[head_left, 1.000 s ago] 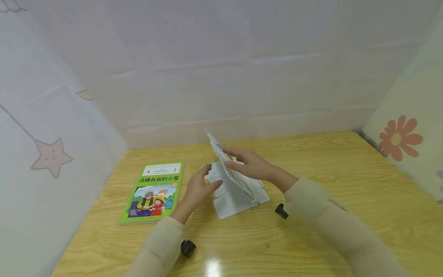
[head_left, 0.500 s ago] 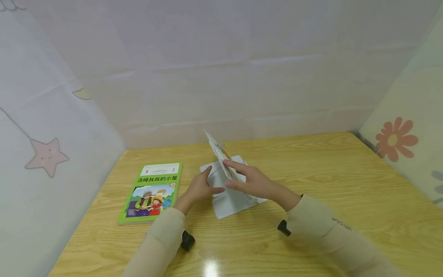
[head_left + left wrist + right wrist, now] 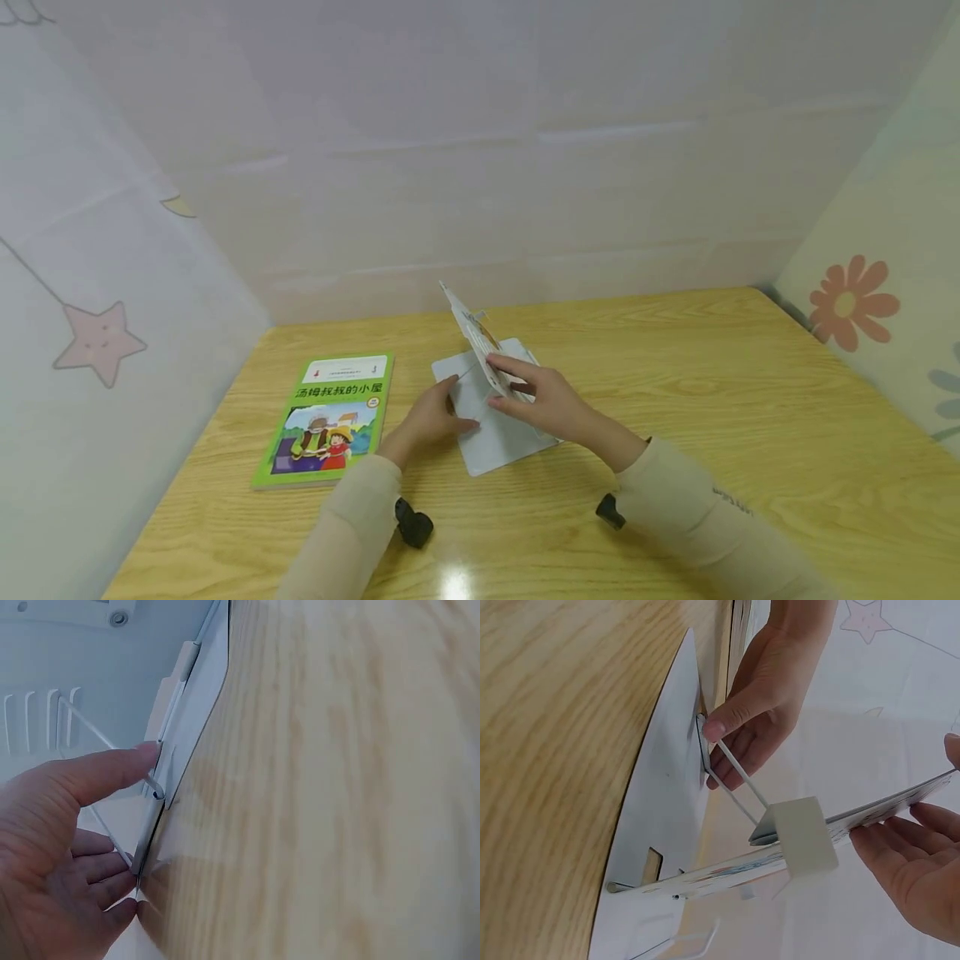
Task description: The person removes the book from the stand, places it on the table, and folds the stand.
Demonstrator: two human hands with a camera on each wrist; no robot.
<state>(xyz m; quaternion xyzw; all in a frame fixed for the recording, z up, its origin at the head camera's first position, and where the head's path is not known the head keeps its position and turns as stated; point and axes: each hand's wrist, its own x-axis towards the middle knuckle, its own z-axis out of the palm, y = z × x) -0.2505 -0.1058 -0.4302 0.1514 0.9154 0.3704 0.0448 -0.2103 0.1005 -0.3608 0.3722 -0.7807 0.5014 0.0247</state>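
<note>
One sloping white panel [image 3: 472, 329] is pinched by the right hand [image 3: 551, 404] over a flat white base plate [image 3: 495, 442] on the light-wood table [image 3: 675, 367], its thin white wire strut [image 3: 742, 775] slanting down leftward, its foot touched by parted fingers of the nearer left hand [image 3: 430, 417].

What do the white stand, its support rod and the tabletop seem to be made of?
White stand: probably painted sheet metal with a satin finish, judging by its thin, flat, crisp-edged base; rigid plastic remains possible.
Support rod: likely white-coated metal wire, being slender, round and bent.
Tabletop: wood or wood-look laminate with a glossy finish, showing grain and a bright light reflection.
</note>
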